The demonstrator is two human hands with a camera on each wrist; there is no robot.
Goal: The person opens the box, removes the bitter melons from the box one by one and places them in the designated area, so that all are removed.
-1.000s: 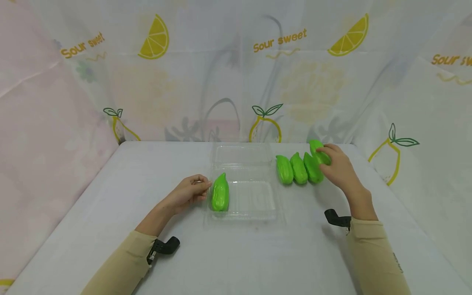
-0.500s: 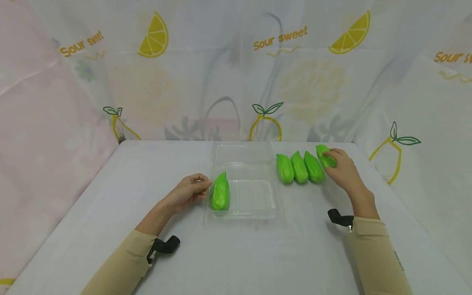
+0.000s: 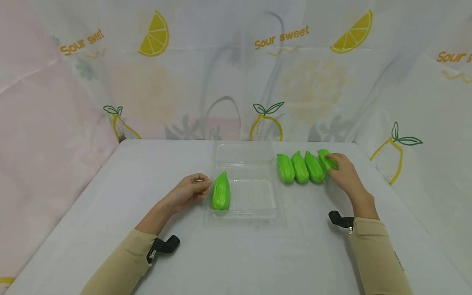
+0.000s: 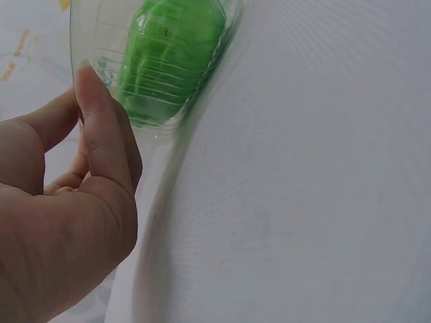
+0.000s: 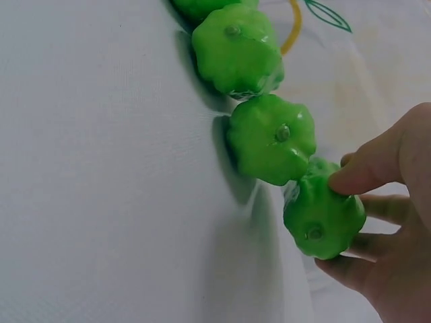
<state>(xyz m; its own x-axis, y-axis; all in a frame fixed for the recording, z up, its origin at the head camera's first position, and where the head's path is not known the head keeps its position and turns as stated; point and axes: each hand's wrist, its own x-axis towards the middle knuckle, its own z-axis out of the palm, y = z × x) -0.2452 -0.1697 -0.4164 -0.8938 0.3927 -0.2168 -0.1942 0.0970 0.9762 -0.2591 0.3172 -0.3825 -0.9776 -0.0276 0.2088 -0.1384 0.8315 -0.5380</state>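
Note:
At the left side of a clear plastic clamshell box, my left hand pinches the rim between thumb and fingers. One ridged green gourd stands lengthwise inside, along that left wall; the left wrist view shows it through the ribbed plastic. On the right, my right hand grips another green gourd with the thumb on one side and fingers on the other. The held gourd is at the right end of a row of three more gourds, close against its neighbour.
The box's lid lies folded back behind its base. A white cloth covers the table, and a lemon-printed curtain rises at its back edge and sides. Each wrist carries a black camera mount.
My right hand has brought its gourd down and slightly right, from overlapping the row's last gourd to a place beside it. The left hand stays at the box rim.

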